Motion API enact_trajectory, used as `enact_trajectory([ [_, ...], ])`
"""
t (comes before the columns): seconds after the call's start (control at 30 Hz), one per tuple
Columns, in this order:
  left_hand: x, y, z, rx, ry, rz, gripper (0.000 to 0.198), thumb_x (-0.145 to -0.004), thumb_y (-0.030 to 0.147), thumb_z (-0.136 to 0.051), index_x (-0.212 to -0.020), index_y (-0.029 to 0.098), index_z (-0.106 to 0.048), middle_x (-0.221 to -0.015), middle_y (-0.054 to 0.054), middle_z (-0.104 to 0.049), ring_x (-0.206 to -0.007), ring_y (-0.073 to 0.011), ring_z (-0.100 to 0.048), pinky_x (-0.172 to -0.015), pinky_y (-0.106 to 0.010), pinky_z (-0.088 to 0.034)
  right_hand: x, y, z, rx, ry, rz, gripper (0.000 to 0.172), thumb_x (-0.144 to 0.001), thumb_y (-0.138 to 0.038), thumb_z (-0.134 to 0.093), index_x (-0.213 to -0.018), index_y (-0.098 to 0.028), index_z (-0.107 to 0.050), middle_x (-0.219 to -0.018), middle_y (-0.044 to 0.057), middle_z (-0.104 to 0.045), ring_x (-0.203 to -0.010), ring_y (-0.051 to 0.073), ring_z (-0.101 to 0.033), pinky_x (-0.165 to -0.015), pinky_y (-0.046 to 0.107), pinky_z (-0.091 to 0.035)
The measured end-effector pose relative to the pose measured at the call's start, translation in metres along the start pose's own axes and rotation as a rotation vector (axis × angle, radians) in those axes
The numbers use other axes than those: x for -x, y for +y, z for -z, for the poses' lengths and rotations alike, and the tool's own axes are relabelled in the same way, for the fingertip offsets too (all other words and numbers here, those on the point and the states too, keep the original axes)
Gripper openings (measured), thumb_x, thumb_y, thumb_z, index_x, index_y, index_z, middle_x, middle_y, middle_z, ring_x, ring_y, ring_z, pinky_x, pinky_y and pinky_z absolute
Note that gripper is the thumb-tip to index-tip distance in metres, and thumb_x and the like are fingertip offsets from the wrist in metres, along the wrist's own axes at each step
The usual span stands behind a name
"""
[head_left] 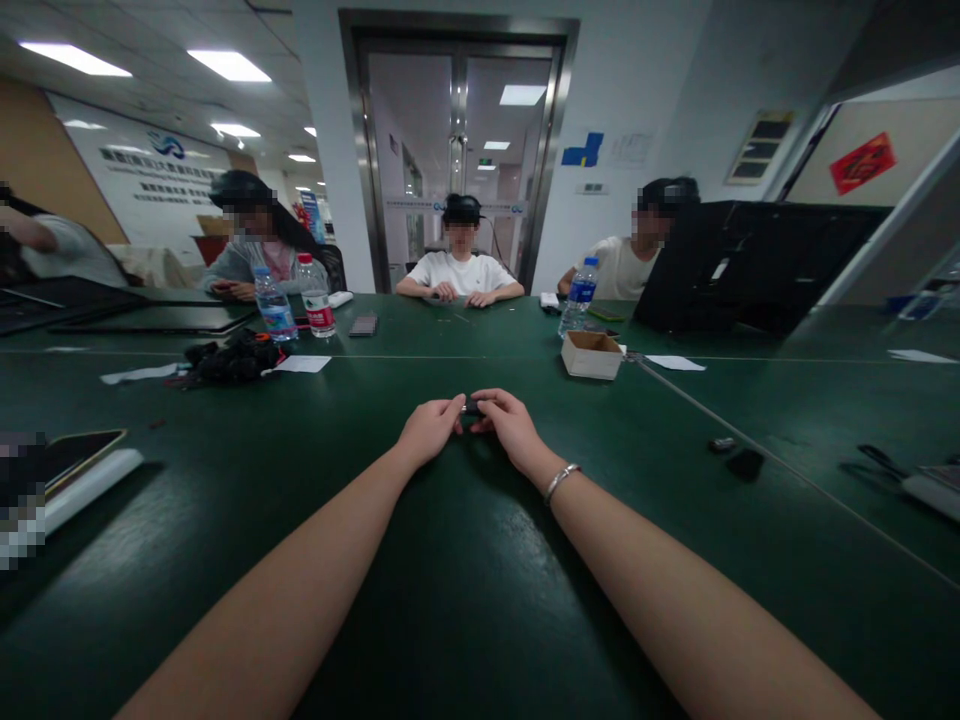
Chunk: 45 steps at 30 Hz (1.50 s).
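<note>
Both arms reach out over the dark green table (420, 600). Between my hands is a small dark object with a silvery end (471, 407), too small to name. My left hand (430, 431) is closed, thumb and fingers pinching its left, silvery end. My right hand (511, 425), with a silver bangle (562, 484) on the wrist, has its fingers closed around the darker right end. The fingers cover much of the object. Both hands are low over the table, near its middle.
An open cardboard box (592, 356) stands ahead to the right. Bottles (274, 305), a black tangled bundle (236, 357) and papers (303, 364) lie to the left. A black monitor (750, 265) stands at right. A small metallic piece (721, 444) lies nearer. Several people sit around the table.
</note>
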<state>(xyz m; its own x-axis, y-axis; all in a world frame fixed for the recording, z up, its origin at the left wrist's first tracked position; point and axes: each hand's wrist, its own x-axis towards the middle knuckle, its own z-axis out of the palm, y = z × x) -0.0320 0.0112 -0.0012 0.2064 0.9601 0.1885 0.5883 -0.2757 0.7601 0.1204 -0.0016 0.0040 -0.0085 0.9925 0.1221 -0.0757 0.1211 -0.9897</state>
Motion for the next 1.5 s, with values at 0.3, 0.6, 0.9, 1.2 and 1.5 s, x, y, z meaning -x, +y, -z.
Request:
enact_trajectory([
  [0.3,-0.0012,-0.0024,-0.0013,0.12,0.028,-0.019,0.042,-0.082,0.058,-0.04,-0.078,0.021,-0.059,-0.072,-0.001,-0.066,-0.065,-0.0155,-0.056,-0.064,-0.027,-0.041,-0.0009,0.0009,0.0013,-0.01,-0.004,0.002,0.013,-0.075,-0.02,-0.058,-0.087,-0.017,-0.062,-0.068,-0.003,-0.063,-0.049,0.007,-0.059,-0.051,0.02,-0.048],
  [0.6,-0.0012,-0.001,0.0018,0.079,0.141,0.058,0.063,-0.083,0.066,-0.027,-0.058,0.018,-0.058,-0.06,-0.004,-0.062,-0.059,-0.0173,-0.056,-0.061,-0.029,-0.039,0.0026,0.0014,-0.0017,0.121,-0.105,0.099,0.018,-0.073,-0.018,-0.061,-0.09,-0.017,-0.061,-0.068,-0.004,-0.058,-0.05,0.007,-0.059,-0.052,0.02,-0.046],
  [0.9,0.0005,0.002,0.0019,0.14,0.171,0.057,0.052,-0.085,0.061,-0.029,-0.069,0.02,-0.056,-0.064,-0.002,-0.062,-0.061,-0.0163,-0.057,-0.061,-0.028,-0.041,-0.0006,0.005,-0.0015,0.149,-0.085,0.117,0.018,-0.07,-0.017,-0.062,-0.088,-0.016,-0.061,-0.076,-0.002,-0.061,-0.051,0.007,-0.06,-0.052,0.02,-0.047],
  [1.2,-0.0027,-0.0041,-0.0035,0.229,0.159,-0.077,0.033,-0.082,0.052,-0.046,-0.08,0.02,-0.055,-0.073,0.0,-0.06,-0.067,-0.0136,-0.056,-0.063,-0.025,-0.043,-0.0004,0.0024,-0.0014,0.087,-0.06,0.064,0.018,-0.069,-0.015,-0.062,-0.086,-0.016,-0.06,-0.068,-0.004,-0.059,-0.051,0.009,-0.061,-0.052,0.02,-0.045],
  [1.5,-0.0024,-0.002,-0.001,0.134,0.173,0.039,0.051,-0.082,0.065,-0.035,-0.071,0.019,-0.054,-0.066,-0.001,-0.061,-0.062,-0.0151,-0.056,-0.061,-0.027,-0.041,0.0015,0.0005,-0.0016,0.084,-0.092,0.057,0.017,-0.07,-0.016,-0.063,-0.087,-0.015,-0.058,-0.067,-0.004,-0.058,-0.052,0.009,-0.062,-0.053,0.02,-0.046],
])
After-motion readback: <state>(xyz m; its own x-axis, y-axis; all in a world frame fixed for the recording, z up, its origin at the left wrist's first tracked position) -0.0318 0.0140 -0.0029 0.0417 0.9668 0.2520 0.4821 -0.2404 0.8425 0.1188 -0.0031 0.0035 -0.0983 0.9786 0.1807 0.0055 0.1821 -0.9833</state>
